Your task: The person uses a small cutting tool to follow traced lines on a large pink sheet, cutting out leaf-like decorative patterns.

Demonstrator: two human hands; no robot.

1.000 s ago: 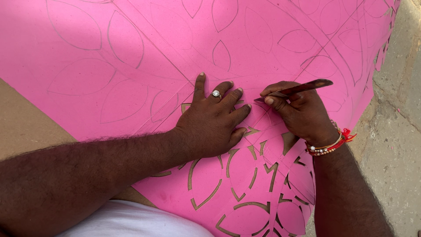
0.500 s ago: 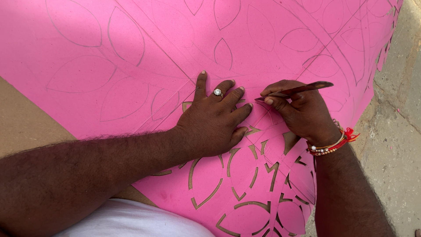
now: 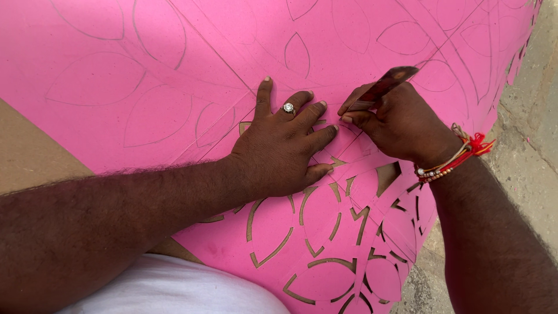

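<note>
Pressing your left hand [image 3: 285, 148] spread flat on the pink sheet [image 3: 145, 70], you pinch a small knife [image 3: 381, 87] in your right hand [image 3: 401, 125]. Blade and left fingertips nearly touch; a slip could nick them or tear the pattern.

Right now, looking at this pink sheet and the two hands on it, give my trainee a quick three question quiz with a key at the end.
1. True or false: the left hand lies flat, fingers spread, on the pink sheet.
2. What does the right hand hold? A) scissors B) a slim cutting tool C) a pencil
3. Fill in: the leaf shapes nearest the person are already ____, while those farther up the sheet are only drawn.

Key
1. True; a ring shows on one finger.
2. B, the cutting tool, its tip down at the sheet beside the left fingertips.
3. Cut out; brown backing shows through the cut slots.
</note>
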